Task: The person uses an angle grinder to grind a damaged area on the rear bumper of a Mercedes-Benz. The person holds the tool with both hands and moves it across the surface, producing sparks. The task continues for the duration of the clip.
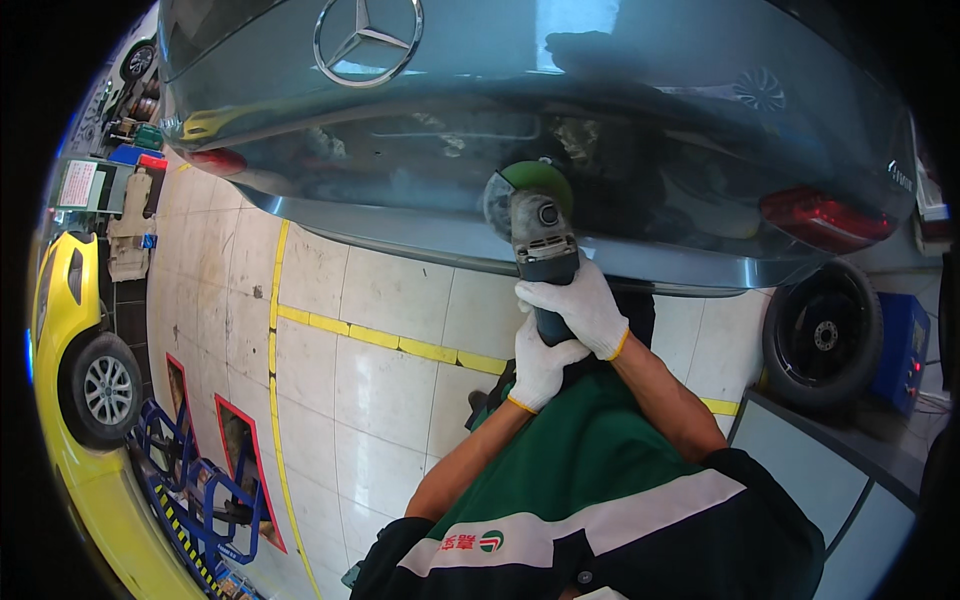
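An angle grinder (545,240) with a green disc (540,178) is held at the rear of a dark blue-grey car (380,170). White knitted gloves cover both hands. My right hand (585,305) wraps round the grinder's body just behind its head. Lower down, my left hand (542,365) closes on the handle end. The disc lies against or very near the recessed panel under the trunk's round chrome emblem (368,40); exact contact I cannot tell. Pale scuffed patches (452,142) mark that panel on both sides of the disc.
Below the panel runs the car's bumper (420,232), with a red tail light (825,218) at right. A loose wheel (825,335) leans by a blue machine (900,350) and grey cabinet (800,460). At left stand a yellow car (70,285) and blue metal frames (215,490).
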A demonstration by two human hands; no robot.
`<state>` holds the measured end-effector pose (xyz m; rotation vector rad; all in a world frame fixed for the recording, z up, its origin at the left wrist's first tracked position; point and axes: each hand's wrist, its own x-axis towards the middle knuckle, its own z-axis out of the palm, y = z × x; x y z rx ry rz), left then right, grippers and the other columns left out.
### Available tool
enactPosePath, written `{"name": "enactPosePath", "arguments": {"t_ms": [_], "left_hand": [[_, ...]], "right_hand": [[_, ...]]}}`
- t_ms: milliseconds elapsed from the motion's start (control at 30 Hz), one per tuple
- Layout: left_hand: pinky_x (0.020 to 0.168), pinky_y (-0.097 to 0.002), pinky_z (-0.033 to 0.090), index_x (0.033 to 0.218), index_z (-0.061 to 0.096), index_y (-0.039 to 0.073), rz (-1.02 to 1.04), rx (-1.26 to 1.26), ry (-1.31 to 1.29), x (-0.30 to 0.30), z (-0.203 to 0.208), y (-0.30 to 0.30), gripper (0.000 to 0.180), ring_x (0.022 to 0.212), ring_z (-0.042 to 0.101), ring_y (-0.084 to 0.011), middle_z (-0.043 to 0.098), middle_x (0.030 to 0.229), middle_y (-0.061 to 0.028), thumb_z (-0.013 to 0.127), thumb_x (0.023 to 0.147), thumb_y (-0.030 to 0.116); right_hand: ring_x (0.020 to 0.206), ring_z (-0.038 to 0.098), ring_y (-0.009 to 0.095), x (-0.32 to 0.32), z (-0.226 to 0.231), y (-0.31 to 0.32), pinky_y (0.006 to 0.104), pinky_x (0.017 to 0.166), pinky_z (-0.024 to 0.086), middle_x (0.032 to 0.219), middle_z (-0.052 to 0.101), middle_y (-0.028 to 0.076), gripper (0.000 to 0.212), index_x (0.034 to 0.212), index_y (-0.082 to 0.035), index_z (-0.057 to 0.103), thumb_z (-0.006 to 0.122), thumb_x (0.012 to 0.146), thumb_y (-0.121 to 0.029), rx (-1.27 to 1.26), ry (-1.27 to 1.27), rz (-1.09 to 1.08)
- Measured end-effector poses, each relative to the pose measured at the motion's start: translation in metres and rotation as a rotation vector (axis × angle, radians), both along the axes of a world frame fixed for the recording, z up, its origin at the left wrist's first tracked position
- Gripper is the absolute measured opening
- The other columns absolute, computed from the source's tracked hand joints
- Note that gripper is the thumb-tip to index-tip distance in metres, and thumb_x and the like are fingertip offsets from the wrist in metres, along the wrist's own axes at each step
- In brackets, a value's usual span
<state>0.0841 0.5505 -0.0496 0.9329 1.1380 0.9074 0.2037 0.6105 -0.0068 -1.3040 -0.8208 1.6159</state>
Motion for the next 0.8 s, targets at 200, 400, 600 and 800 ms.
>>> {"name": "enactPosePath", "arguments": {"t_ms": [200,400,600,800], "left_hand": [[0.092,-0.0347,0.057,0.121,0.065,-0.002,-0.010,-0.024,-0.049,0.000,-0.001,0.002,0.059,0.102,0.071,-0.0193,0.074,0.109,-0.0090,0.089,0.070,0.015],[0.091,-0.0344,0.057,0.121,0.064,-0.002,-0.006,-0.019,-0.025,-0.002,-0.001,0.003,0.058,0.102,0.071,-0.0189,0.074,0.108,-0.0088,0.088,0.070,0.013],[0.090,-0.0346,0.057,0.120,0.065,-0.002,0.026,-0.018,-0.085,0.000,0.001,0.003,0.057,0.100,0.071,-0.0185,0.075,0.106,-0.0090,0.089,0.070,0.014],[0.088,-0.0348,0.057,0.119,0.065,-0.002,0.013,0.004,-0.031,0.000,-0.006,0.003,0.057,0.098,0.072,-0.0184,0.075,0.104,-0.0093,0.089,0.070,0.016]], "right_hand": [[0.076,0.068,0.015,-0.001,0.006,0.001,0.0319,0.072,0.057,0.085,0.071,0.006,0.022,0.099,-0.001,0.067,0.082,0.086,-0.011,0.054,-0.060,0.005],[0.077,0.069,0.015,-0.002,0.004,0.000,0.0320,0.073,0.057,0.086,0.072,0.007,0.023,0.100,0.000,0.068,0.083,0.086,-0.012,0.047,-0.061,0.010],[0.077,0.069,0.014,-0.004,0.006,0.001,0.0318,0.073,0.057,0.086,0.072,0.007,0.022,0.099,-0.001,0.068,0.082,0.087,-0.012,0.044,-0.059,0.006],[0.076,0.069,0.014,-0.002,0.007,0.001,0.0314,0.072,0.057,0.085,0.072,0.006,0.021,0.098,-0.001,0.068,0.082,0.087,-0.012,0.040,-0.055,0.013]]}}
